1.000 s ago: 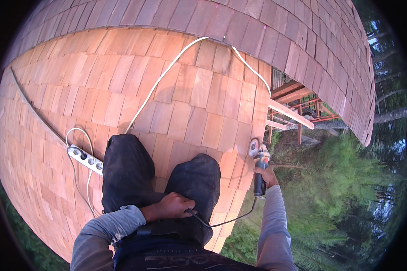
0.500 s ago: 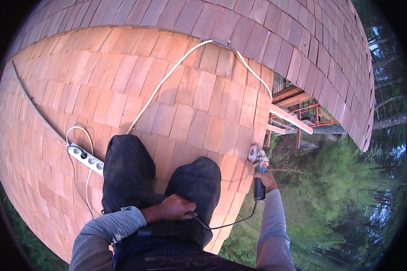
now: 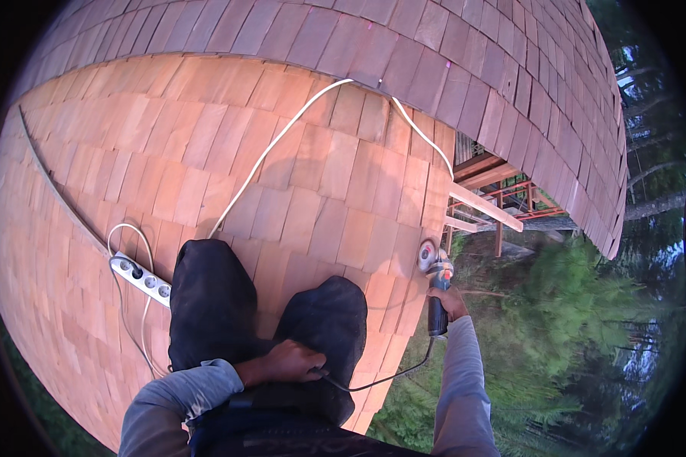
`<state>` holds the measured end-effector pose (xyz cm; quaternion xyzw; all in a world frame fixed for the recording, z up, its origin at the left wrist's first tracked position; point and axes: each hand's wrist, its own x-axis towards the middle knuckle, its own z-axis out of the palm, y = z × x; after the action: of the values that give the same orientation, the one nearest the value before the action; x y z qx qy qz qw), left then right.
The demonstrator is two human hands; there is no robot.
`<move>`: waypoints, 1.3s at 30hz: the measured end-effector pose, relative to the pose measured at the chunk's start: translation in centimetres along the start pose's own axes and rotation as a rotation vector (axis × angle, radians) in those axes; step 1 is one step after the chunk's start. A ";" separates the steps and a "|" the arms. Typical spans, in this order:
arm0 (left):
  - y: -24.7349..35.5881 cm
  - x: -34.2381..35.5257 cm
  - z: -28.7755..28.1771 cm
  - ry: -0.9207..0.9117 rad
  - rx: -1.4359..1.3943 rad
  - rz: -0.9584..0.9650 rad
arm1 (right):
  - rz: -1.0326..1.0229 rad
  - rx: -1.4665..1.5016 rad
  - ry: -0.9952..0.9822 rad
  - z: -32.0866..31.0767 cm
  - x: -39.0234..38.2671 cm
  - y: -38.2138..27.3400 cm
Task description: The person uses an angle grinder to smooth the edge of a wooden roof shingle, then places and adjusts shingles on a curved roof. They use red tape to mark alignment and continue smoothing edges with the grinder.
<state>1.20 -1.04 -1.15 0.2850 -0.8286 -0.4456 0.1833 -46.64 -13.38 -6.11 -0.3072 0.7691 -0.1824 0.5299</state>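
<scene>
In the head view, the right hand (image 3: 451, 302), right of centre in the frame, is closed around the body of an angle grinder (image 3: 437, 311); some of its fingers are hidden behind the tool. The grinder's disc (image 3: 427, 257) lies at the right border of the pale wooden shingles (image 3: 343, 164), and whether it touches them cannot be told. The left hand (image 3: 293, 361), at lower centre, is curled into a fist on the black cord (image 3: 381, 383), which runs to the grinder's rear end. A white power strip (image 3: 141, 279) sits at middle left.

Compared with a second ago, little has changed: the shingles and power strip sit slightly lower in the frame, and the disc has shifted down with them. The grinder thus appears to remain at about the same stretch of edge, so the work there seems to have advanced little.
</scene>
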 end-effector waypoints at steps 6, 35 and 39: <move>0.0 0.0 -0.1 0.051 0.008 0.026 | -0.002 0.044 -0.046 0.0 0.6 1.3; -0.1 0.2 0.1 0.048 -0.039 0.027 | 0.034 0.003 0.018 -0.4 0.9 -3.6; 0.1 0.2 0.2 0.031 -0.057 0.015 | 0.018 -0.018 -0.015 -0.4 1.1 -2.7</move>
<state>0.97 -0.99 -1.15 0.2803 -0.8147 -0.4633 0.2076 -46.56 -16.15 -5.07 -0.3063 0.7696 -0.1683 0.5344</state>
